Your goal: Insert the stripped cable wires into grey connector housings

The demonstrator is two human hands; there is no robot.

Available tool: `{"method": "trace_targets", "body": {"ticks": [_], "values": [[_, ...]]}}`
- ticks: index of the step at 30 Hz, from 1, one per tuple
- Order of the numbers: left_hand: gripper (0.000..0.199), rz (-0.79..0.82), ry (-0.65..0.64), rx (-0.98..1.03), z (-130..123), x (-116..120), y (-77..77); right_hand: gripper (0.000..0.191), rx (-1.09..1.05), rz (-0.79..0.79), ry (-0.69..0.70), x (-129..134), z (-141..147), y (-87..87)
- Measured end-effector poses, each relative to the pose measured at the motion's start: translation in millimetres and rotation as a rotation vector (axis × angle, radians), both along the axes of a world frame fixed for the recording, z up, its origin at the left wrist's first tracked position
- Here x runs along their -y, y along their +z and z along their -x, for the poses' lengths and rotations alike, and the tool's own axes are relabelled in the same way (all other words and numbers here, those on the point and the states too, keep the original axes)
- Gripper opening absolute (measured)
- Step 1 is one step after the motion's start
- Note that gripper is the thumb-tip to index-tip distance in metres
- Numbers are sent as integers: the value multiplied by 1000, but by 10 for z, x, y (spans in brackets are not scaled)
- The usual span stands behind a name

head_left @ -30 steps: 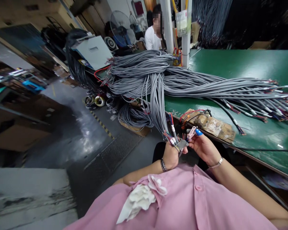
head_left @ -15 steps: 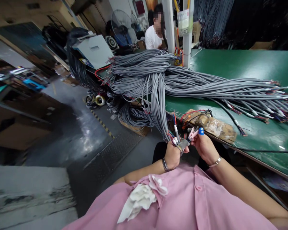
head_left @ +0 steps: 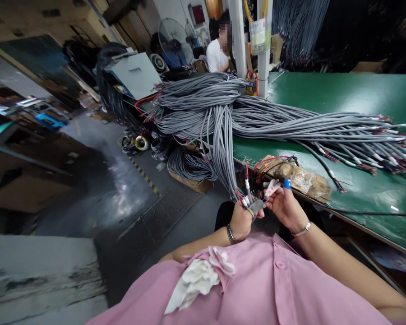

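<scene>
My left hand point(head_left: 241, 221) is closed around grey cable ends point(head_left: 249, 192) whose thin coloured wires fan out above the fingers. White sleeves point(head_left: 245, 201) band some of these ends. A grey piece point(head_left: 257, 206), perhaps a wrap on the thumb, lies at the left fingertips. Close by on the right, my right hand point(head_left: 288, 211) pinches a pink clip point(head_left: 272, 188) that looks like a clothespin, beside the fanned wires. A blue cover point(head_left: 287, 183) sits on one right fingertip. Whether the clip touches a wire is too small to tell.
Bundled grey cables point(head_left: 277, 122) spread over the green table point(head_left: 328, 92), some hanging off its left edge. A worn wooden block point(head_left: 309, 183) with red and black leads lies near the front edge. Behind a white post point(head_left: 237, 40) sits another person point(head_left: 217, 55). Coiled cable point(head_left: 189, 164) lies below left.
The pink clip has turned in my right fingers; its two arms, spread apart before, now look closer together. Both hands have shifted only slightly.
</scene>
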State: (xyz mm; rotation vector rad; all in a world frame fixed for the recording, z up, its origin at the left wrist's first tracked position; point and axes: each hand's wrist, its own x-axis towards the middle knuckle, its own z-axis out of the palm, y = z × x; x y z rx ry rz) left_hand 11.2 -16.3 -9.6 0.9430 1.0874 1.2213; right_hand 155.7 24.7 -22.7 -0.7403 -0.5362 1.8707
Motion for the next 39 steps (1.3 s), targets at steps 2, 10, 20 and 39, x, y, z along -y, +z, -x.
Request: {"method": "trace_targets", "body": {"ticks": [2,10,20,39], "values": [[32,-18,19,14,18,2,-9,49,-18,11,48,0,-34,33],[27,-53,148,-7,-5,-76,20,22,150,-41,-53,38,-54,126],[29,-52,140,-120,-27,-76,-39,26,23,61,-62,11,-38,53],[26,-53,104,-107,-11,-37,-44,24,129,59,-66,-4,-73,86]]}}
